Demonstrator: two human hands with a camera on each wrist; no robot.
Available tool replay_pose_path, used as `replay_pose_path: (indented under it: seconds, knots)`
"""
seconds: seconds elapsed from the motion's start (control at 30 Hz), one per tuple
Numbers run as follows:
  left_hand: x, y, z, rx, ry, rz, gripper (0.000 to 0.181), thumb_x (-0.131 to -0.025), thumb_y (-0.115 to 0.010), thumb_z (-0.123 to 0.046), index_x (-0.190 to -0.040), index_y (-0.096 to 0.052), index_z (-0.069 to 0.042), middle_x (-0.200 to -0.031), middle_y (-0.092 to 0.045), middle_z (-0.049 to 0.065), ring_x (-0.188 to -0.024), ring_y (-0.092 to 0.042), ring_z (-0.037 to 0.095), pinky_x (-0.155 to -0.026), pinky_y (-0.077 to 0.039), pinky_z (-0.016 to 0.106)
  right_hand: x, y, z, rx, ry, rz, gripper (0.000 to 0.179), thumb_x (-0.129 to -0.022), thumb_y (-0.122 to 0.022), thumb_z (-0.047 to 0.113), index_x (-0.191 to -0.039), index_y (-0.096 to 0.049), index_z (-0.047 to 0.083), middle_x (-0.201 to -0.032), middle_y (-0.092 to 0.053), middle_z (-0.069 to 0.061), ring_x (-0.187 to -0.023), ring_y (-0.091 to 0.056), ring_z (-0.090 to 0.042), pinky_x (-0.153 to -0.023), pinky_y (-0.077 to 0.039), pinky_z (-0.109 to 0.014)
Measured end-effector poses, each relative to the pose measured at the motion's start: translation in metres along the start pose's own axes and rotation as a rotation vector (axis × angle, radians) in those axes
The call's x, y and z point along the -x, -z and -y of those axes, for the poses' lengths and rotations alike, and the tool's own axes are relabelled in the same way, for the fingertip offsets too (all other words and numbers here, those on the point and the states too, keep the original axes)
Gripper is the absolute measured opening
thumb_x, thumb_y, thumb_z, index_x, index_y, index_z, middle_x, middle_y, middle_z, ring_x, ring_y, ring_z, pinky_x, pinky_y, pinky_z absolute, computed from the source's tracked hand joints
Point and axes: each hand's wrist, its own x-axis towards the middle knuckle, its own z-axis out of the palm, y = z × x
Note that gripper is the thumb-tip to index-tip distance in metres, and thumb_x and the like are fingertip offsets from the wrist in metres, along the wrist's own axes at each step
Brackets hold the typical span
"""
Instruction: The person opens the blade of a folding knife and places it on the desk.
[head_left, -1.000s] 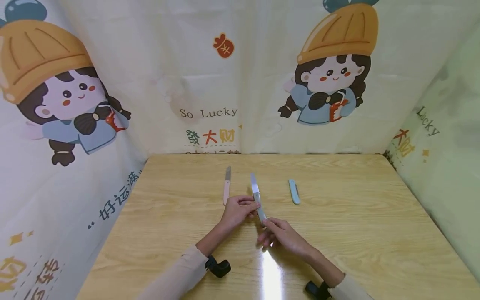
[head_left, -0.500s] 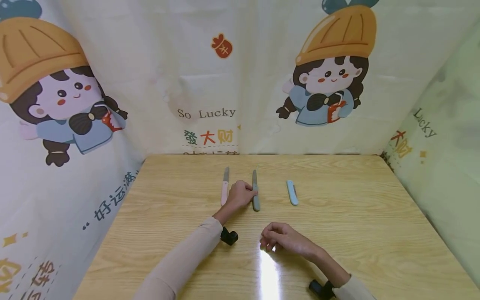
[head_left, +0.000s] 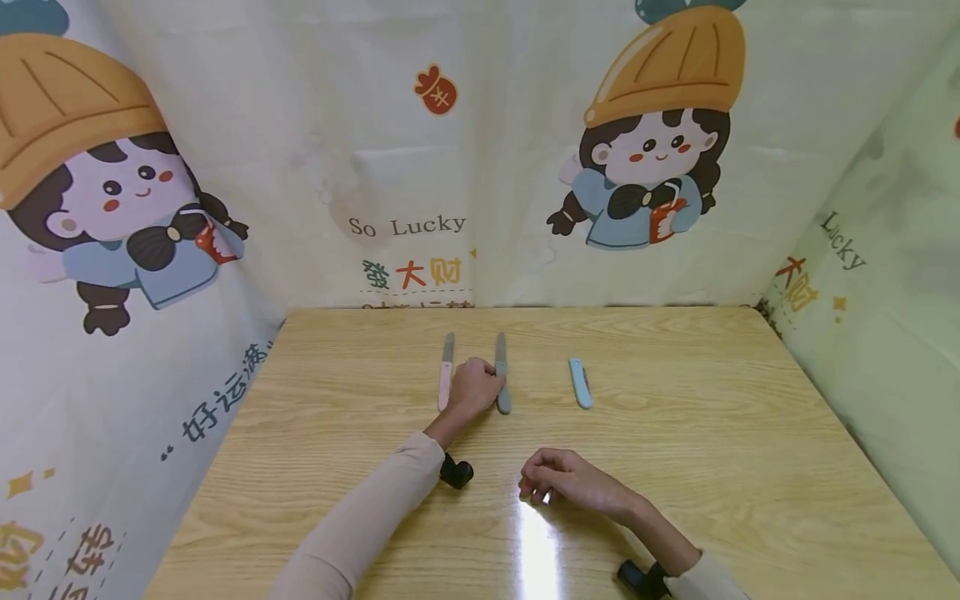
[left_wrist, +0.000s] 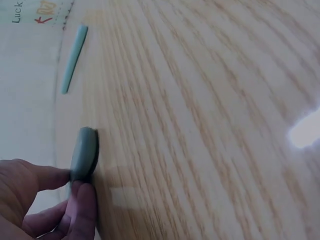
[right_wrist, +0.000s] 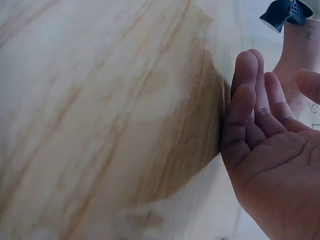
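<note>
My left hand [head_left: 474,387] pinches the handle of a grey-green folding knife [head_left: 503,404] between thumb and fingers, and the knife lies on the table with its blade out toward the far edge. In the left wrist view, the rounded handle end [left_wrist: 85,150] sticks out past the fingertips. Left of that hand lies a pink-handled folding knife [head_left: 445,385], blade also out and roughly parallel. A light blue folding knife [head_left: 580,383] lies folded to the right. My right hand [head_left: 573,481] rests on the table nearer to me, fingers loosely bent, holding nothing.
All three knives lie on a wood-grain table [head_left: 690,450]. A printed cloth [head_left: 517,167] with cartoon figures hangs along its back and sides. Bright glare [head_left: 538,550] shows on the tabletop near the front.
The grey-green knife, held up by both hands earlier, was set on the table by the left hand, then shifted slightly. The right hand released it and drew back toward me.
</note>
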Motion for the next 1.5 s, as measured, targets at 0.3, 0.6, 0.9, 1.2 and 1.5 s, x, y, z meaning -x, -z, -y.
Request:
replay_pose_path:
  seconds: [0.3,0.6,0.9,1.2,1.5]
  knots:
    - [-0.003,0.002,0.002,-0.058,-0.015,-0.026,0.016,-0.094,-0.068,-0.011,-0.080,-0.073,-0.005,-0.058,-0.050,-0.005,-0.054,-0.045,0.010,-0.048,-0.033,0.024,0.000,-0.001,-0.001,0.004,0.000,-0.004,0.031,-0.110,-0.046,0.021,-0.115,-0.061,-0.006,-0.107,-0.069,-0.018,-0.095,-0.064,-0.033,-0.080,-0.053,-0.033]
    - [0.008,0.008,0.006,-0.018,-0.053,-0.050,0.025,-0.095,-0.069,-0.012,-0.113,-0.069,0.006,-0.088,-0.068,0.007,-0.080,-0.060,0.016,-0.072,-0.053,0.034,-0.002,0.002,0.000,0.044,-0.003,-0.022,0.034,-0.110,-0.046,0.026,-0.115,-0.062,-0.004,-0.107,-0.068,-0.017,-0.095,-0.064,-0.033,-0.081,-0.053,-0.035]
    - [0.050,0.011,-0.002,0.011,-0.199,-0.056,0.029,-0.092,-0.065,-0.009,-0.117,-0.069,0.003,-0.100,-0.064,0.010,-0.093,-0.055,0.024,-0.077,-0.049,0.039,0.002,0.017,-0.003,0.095,0.059,-0.096,0.033,-0.111,-0.046,0.022,-0.116,-0.059,-0.008,-0.108,-0.067,-0.022,-0.092,-0.064,-0.038,-0.077,-0.056,-0.037]
    - [0.090,0.019,-0.002,0.152,-0.198,0.166,0.031,-0.095,-0.062,-0.011,-0.123,-0.065,0.002,-0.109,-0.065,0.008,-0.102,-0.061,0.024,-0.088,-0.051,0.042,0.003,0.031,-0.003,0.292,0.101,-0.328,0.024,-0.104,-0.060,0.016,-0.118,-0.060,-0.003,-0.109,-0.063,-0.014,-0.098,-0.059,-0.030,-0.079,-0.051,-0.035]
    - [0.105,0.022,-0.002,0.235,-0.218,0.281,0.024,-0.099,-0.061,-0.010,-0.119,-0.065,0.002,-0.109,-0.065,0.006,-0.101,-0.061,0.022,-0.088,-0.050,0.040,-0.009,0.069,0.008,0.661,0.217,-0.377,0.045,-0.090,-0.076,0.002,-0.130,-0.058,-0.001,-0.142,-0.046,-0.019,-0.132,-0.037,-0.044,-0.099,-0.039,-0.065]
